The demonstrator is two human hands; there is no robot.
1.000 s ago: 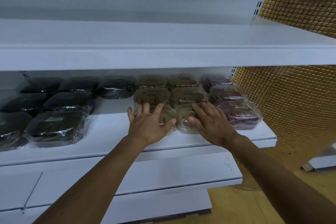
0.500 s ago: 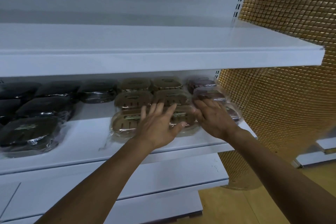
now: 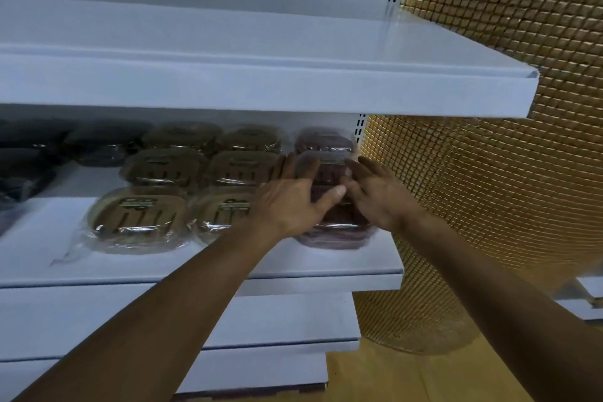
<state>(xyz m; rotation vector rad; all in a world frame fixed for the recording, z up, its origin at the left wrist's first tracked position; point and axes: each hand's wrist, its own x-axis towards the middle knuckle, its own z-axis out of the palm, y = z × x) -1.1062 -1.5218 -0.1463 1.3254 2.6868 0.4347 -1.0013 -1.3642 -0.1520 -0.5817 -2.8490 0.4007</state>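
With your left hand [image 3: 293,202] and right hand [image 3: 375,197] merely spread flat on the slippery maroon film-wrapped plastic dish [image 3: 332,233] right of centre, an uneven push may skid it off the white metal shelf [image 3: 228,266].

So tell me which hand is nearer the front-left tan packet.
Left. The left hand is right of the tan packet, past its neighbour; the right hand is farther right, on the purple packet by the gold wall.

Just left of the slotted white metal upright [image 3: 360,127] lie 3 maroon rounded packs in clear plastic wrap [image 3: 323,140], in 1 column. Further left of the upright are 6 tan wrapped packs [image 3: 138,217], in 2 columns of 3. Farthest left are at least 4 black wrapped packs [image 3: 104,143]; the picture's edge cuts off the rest.
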